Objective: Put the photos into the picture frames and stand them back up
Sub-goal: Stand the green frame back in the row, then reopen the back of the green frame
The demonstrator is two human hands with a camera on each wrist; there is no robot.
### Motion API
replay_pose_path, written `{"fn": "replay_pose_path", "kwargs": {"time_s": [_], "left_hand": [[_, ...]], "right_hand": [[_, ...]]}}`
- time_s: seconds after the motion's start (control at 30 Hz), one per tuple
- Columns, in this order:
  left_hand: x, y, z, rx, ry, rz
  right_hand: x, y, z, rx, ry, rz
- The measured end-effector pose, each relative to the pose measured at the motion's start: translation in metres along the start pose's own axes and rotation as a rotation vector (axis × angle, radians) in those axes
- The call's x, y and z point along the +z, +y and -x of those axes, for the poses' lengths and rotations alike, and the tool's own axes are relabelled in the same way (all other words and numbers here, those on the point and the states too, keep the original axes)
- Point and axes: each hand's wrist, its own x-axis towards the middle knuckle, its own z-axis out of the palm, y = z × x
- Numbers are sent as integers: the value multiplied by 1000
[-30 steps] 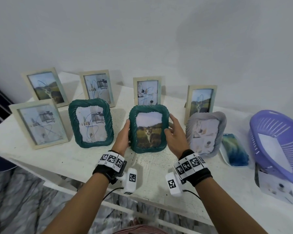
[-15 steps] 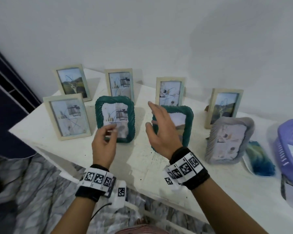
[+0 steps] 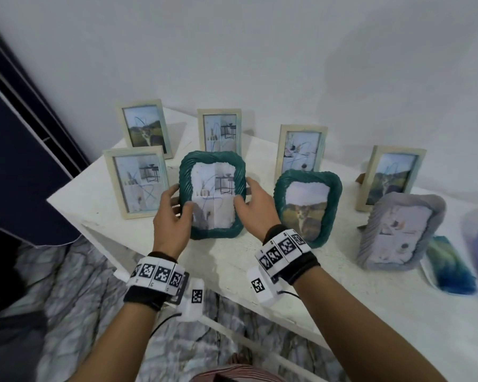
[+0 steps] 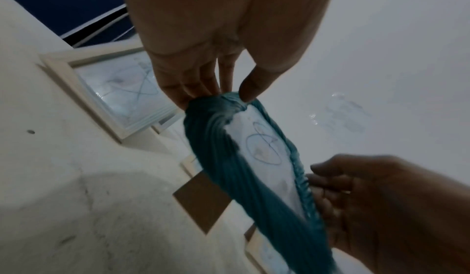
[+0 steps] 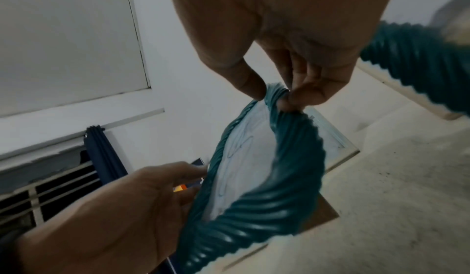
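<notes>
Now both hands on one teal rope-edged frame point(image 3: 212, 194), upright on the white table point(image 3: 232, 268), near centre of the head view. Left hand point(image 3: 169, 216) at the frame's 9 o'clock edge, thumb across the front, fingers behind: a pinch grip. Right hand point(image 3: 255, 209) at its 3 o'clock edge, thumb on the rim, fingers curled behind. Second teal frame with cat photo point(image 3: 307, 207) stands just beside, at 3 o'clock, untouched.
</notes>
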Motion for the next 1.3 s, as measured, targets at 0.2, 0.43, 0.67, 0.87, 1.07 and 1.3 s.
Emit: {"fn": "replay_pose_path", "kwargs": {"time_s": [0.2, 0.43, 0.67, 0.87, 1.07, 1.3], "left_hand": [[-20, 18, 50, -2, -96, 99], [16, 37, 109, -50, -409, 124], [86, 45, 159, 103, -616, -182], [142, 70, 214, 19, -759, -339], [181, 95, 262, -114, -919, 113], [196, 82, 282, -129, -977, 294]], "right_hand": [[-26, 13, 45, 4, 90, -313], [-71, 73, 124, 218, 102, -814], [-117, 112, 191, 353, 325, -1013], [-148, 119, 229, 336, 452, -1076], [-181, 125, 249, 411, 400, -1061], [-204, 142, 252, 489, 445, -990]]}}
